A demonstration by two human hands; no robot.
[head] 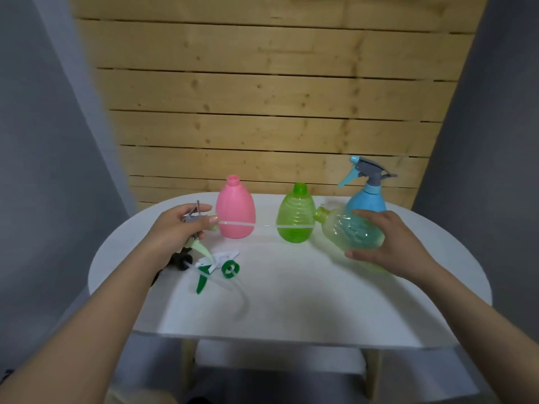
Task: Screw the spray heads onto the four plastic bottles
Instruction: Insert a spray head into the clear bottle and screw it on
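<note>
Tube end of the spray head (194,221) in my left hand (178,228) pointed right, at the mouth of the pale bottle (348,228). My right hand (388,243) gripped that bottle, tipped left over the desk (291,301). Left fingers (210,219) were closed on the head.

This looks like a plain room set up as a makeshift work corner, home or small studio (which of the two cannot be told). A small white oval table (291,310) with pale wooden legs (188,364) fills the lower middle of the frame. Behind it, across the upper centre, stands a wall of horizontal pine planks (271,91), flanked left and right by bare grey walls (40,135).
</note>
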